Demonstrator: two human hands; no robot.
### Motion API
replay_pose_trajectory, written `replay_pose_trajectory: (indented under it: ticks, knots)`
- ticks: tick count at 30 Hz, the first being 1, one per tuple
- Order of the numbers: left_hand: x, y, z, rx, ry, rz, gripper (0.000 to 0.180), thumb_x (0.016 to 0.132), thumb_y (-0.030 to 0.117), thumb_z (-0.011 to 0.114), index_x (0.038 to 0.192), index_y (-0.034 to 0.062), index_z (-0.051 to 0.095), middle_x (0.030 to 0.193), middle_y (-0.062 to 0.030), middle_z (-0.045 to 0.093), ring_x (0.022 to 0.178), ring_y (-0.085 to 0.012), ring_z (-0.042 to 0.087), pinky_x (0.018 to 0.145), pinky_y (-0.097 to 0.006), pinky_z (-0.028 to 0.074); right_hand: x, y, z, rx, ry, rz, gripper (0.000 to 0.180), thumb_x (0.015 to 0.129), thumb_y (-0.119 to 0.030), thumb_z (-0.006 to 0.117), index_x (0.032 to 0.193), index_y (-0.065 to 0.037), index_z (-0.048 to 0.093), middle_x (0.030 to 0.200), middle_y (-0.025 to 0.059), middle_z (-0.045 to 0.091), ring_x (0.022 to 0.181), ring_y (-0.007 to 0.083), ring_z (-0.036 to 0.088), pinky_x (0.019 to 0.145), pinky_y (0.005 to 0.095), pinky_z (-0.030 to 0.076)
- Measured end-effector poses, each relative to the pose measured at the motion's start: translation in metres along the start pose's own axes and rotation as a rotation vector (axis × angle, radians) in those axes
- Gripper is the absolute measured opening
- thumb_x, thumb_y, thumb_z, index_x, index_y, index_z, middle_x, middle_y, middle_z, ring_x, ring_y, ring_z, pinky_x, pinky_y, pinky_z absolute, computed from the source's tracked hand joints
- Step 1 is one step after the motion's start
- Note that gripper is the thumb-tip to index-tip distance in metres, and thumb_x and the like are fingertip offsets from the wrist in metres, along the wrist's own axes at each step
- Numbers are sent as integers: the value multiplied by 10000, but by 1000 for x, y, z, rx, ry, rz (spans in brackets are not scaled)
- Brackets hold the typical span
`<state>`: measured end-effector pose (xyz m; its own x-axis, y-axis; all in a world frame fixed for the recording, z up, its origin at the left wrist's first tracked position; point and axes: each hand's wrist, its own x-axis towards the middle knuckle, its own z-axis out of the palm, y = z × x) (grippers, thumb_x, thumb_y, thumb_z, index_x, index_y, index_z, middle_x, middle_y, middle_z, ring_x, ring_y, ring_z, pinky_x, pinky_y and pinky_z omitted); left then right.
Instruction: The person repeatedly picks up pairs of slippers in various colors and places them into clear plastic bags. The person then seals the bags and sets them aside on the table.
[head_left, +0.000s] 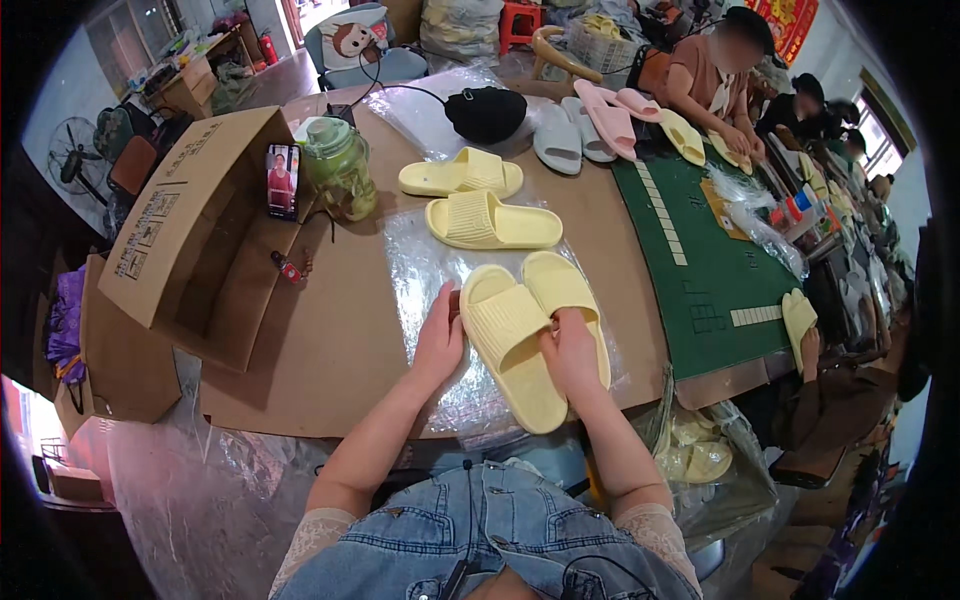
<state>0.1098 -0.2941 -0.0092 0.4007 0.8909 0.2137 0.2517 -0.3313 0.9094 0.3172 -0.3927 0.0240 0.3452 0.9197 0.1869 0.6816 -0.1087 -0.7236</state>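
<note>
Two pale yellow slide slippers are in front of me over a clear plastic sheet (pixel 405 290). The left slipper (pixel 510 335) is tilted and partly overlaps the right slipper (pixel 560 285). My left hand (pixel 438 338) grips the left slipper's outer edge, its fingertips hidden behind it. My right hand (pixel 572 352) is closed between the two straps, its fingers partly hidden inside the right slipper's opening. Just beyond lies another yellow pair, a nearer slipper (pixel 495 222) and a farther slipper (pixel 460 177), both pointing left.
At left stand an open cardboard box (pixel 190 230), a phone (pixel 283 182) and a green-lidded jar (pixel 340 170). A black pouch (pixel 485 114), grey slippers (pixel 558 140) and pink slippers (pixel 605 120) are farther back. People handle slippers around the green mat (pixel 690 320) at right.
</note>
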Motion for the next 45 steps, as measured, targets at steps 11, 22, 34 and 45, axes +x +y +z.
replay_pose_trajectory:
  ticks: [11, 22, 34, 45]
  knots:
    - [4, -18, 3, 208, -4, 182, 572, 915, 72, 565, 1456, 31, 386, 1296, -253, 552, 1201, -430, 539, 1035, -478, 434, 17, 39, 16, -355, 49, -104, 293, 846, -287, 679, 760, -14, 613, 762, 195, 642, 752, 382, 648, 683, 488, 517]
    - [-17, 12, -16, 506, -463, 382, 763, 737, 506, 804, 1348, 100, 593, 1536, -178, 405, 1456, -360, 327, 1190, -500, 287, -62, 91, -47, 636, 426, 70, 165, 910, -54, 606, 988, 77, 667, 913, 104, 717, 858, 171, 676, 743, 312, 519]
    - [-17, 28, 0, 408, -153, 273, 97, 862, 174, 717, 931, 115, 751, 927, -74, 673, 904, -278, 655, 740, -404, 540, -113, 35, -119, 288, 56, -29, 290, 850, -122, 690, 1112, 1, 713, 1040, 125, 751, 916, 207, 729, 804, 329, 548]
    - [4, 60, 10, 329, -112, 334, 110, 867, 152, 720, 956, 91, 742, 782, -86, 649, 657, -273, 641, 619, -380, 519, -82, 16, -72, -434, -246, -209, 174, 723, -200, 657, 707, -33, 613, 730, 150, 641, 729, 347, 658, 692, 469, 519]
